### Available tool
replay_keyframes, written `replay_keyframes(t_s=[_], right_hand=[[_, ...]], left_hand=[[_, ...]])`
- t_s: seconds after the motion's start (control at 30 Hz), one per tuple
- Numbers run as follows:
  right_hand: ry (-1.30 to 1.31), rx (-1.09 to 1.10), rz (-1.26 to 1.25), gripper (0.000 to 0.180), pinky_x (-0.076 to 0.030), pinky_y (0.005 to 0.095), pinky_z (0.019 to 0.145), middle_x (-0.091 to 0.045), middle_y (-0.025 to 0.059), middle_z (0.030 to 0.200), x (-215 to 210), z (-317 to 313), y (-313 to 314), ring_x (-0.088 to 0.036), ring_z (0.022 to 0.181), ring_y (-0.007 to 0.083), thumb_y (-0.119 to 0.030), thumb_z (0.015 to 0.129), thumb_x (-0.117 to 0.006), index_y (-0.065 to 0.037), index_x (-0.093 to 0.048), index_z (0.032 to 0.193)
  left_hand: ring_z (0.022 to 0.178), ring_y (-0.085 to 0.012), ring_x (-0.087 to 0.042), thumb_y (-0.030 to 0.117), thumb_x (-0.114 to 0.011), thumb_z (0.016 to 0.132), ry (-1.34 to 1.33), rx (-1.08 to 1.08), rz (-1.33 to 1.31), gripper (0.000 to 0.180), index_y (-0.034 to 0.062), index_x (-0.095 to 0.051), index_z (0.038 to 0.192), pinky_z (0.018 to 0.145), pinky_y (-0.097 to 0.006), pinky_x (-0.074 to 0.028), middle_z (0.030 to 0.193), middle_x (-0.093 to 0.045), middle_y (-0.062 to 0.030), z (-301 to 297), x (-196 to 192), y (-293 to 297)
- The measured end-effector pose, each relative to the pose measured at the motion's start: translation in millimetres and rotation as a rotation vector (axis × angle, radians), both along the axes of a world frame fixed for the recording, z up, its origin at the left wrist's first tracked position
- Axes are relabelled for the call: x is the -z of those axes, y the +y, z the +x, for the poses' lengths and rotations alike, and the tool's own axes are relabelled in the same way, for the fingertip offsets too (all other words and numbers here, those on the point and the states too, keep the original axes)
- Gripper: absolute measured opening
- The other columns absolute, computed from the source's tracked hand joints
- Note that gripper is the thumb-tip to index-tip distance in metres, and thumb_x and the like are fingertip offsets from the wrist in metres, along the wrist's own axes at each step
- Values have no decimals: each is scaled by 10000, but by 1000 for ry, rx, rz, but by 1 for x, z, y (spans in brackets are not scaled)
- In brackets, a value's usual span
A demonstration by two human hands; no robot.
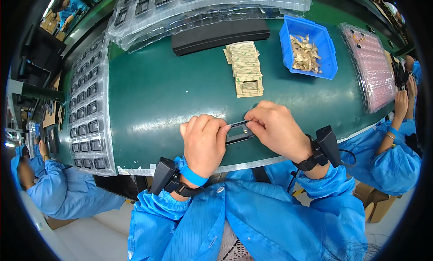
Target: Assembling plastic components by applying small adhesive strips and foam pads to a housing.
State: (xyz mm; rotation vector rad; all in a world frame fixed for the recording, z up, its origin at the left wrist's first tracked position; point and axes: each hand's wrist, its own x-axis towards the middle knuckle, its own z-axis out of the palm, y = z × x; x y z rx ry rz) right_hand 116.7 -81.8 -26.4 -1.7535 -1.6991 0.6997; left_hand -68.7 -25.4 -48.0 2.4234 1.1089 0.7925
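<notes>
A small black rectangular part [238,133] lies on the green table mat [158,94] near the front edge. My left hand [203,144] grips its left end, fingers curled over it. My right hand [275,128] pinches the part's upper right edge with thumb and fingertips. What sits under those fingertips is hidden. Both wrists carry black strapped devices over blue sleeves.
A stack of tan sticker sheets [246,69] lies mid-table. Behind it sit a blue bin of tan scraps [309,47], a black block [218,35], clear trays of black parts [88,112] on the left and a pinkish tray [370,67] on the right. Co-workers in blue sit on both sides.
</notes>
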Motion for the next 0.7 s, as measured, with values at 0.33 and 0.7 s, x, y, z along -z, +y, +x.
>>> replay_keyframes(t_s=[0.33, 0.7], right_hand=[[-202, -198, 325, 73, -460, 388, 757, -531, 63, 801, 8, -11, 12, -569, 820, 266, -105, 771, -668, -57, -634, 729], [-307, -396, 122, 102, -485, 412, 732, -570, 109, 829, -13, 15, 23, -596, 813, 314, -123, 810, -641, -30, -604, 790]], left_hand=[[805, -240, -565, 80, -718, 793, -24, 25, -40, 56, 77, -671, 823, 752, -353, -356, 804, -609, -36, -4, 1, 1], [796, -249, -563, 83, -693, 818, -21, 48, -76, 35, 70, -666, 835, 753, -354, -360, 820, -612, -53, -4, -8, 8]])
